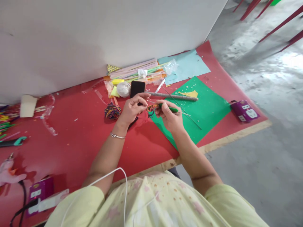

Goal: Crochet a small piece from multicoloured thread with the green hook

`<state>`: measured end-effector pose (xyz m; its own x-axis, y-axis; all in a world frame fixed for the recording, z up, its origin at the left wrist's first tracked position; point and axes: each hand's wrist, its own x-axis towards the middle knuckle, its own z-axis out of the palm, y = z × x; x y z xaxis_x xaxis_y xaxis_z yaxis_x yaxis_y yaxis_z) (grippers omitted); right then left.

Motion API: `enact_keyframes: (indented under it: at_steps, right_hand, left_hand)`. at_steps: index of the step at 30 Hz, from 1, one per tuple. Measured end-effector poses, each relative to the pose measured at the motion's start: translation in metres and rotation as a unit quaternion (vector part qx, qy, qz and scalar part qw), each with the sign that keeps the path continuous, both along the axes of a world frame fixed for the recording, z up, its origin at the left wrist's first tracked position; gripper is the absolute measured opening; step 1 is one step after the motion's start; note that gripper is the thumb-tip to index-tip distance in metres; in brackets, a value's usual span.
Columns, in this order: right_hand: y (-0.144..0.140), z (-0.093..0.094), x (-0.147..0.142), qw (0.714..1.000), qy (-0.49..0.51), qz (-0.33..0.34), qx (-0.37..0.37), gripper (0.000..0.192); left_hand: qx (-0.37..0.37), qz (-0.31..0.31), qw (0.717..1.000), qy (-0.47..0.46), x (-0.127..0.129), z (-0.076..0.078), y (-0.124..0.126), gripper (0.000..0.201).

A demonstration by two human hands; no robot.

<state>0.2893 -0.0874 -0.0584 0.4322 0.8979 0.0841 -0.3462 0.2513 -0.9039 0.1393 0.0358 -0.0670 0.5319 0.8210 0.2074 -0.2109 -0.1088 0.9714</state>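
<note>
- Left hand (133, 108) pinches the left end of a small curled piece (151, 109), held above the red bench (71, 142)
- Right hand (169, 118) grips a green stick (170, 109) whose long axis lies left-right, its tip meeting the curl between both hands

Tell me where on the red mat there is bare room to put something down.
Bare red mat lies left of the left hand, between the multicoloured thread ball and the purple box. A bare strip separates the green paper sheet from the purple power strip. It is crowded along the wall around the bundle of straws.
</note>
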Motion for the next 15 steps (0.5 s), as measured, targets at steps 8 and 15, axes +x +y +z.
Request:
enact_keyframes:
  at_steps: [8,15]
  right_hand:
    - [0.003,0.002,0.007,0.999,0.011,-0.029,0.008,0.029]
    - [0.003,-0.004,0.005,1.0,-0.013,-0.008,0.007,0.032]
  left_hand:
    - [-0.115,-0.152,0.981,-0.017,-0.003,0.002,-0.006,0.04]
    - [0.009,-0.031,0.997,0.075,0.011,-0.01,-0.02,0.05]
